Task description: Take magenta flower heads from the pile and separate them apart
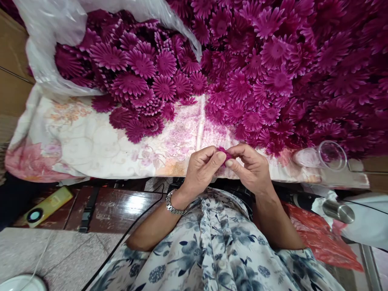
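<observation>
Between my two hands is a small magenta fabric flower point(223, 152), pinched at the table's front edge and partly hidden by my fingers. My left hand point(202, 167), with a metal watch on its wrist, closes thumb and forefinger on its left side. From the other side my right hand point(251, 167) grips it between thumb and fingertips. Beyond my hands, loose magenta flower layers point(239, 87) lie in a large heap. To the left, stacked flower layers point(136, 121) spill from a clear plastic bag point(51, 60) onto the flowered cloth point(81, 149).
A clear plastic cup point(332, 155) stands at the table's right front edge. Below right are a red plastic bag point(324, 234) and a metal cylinder point(338, 211). A yellow phone point(50, 206) lies on a brown bench point(118, 208) at left. A black cable crosses the bench.
</observation>
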A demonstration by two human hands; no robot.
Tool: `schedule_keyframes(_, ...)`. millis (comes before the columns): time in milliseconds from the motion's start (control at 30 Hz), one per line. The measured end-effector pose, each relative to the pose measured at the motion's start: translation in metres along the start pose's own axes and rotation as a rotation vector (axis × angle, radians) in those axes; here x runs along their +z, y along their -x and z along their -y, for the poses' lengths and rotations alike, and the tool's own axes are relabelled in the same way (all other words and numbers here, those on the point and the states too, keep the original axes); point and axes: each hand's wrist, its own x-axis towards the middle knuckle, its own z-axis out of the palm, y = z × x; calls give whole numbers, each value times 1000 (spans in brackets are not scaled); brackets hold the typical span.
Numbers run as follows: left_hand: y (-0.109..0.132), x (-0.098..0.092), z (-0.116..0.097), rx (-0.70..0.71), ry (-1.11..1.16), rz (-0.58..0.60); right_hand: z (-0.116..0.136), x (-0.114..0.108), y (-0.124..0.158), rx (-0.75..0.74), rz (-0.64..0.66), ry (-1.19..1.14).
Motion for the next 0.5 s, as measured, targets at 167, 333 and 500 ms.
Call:
schedule_keyframes(167, 1, -6, 1, -81, 62, 88, -5, -3, 1, -13, -42, -41)
schedule_keyframes(333, 2, -5, 2, -20, -40, -31, -10, -2, 4, 8, -103, -71)
schedule_keyframes(500, 0, -8, 2, 90, -25, -154, -16, -13, -2, -31, -428, -164)
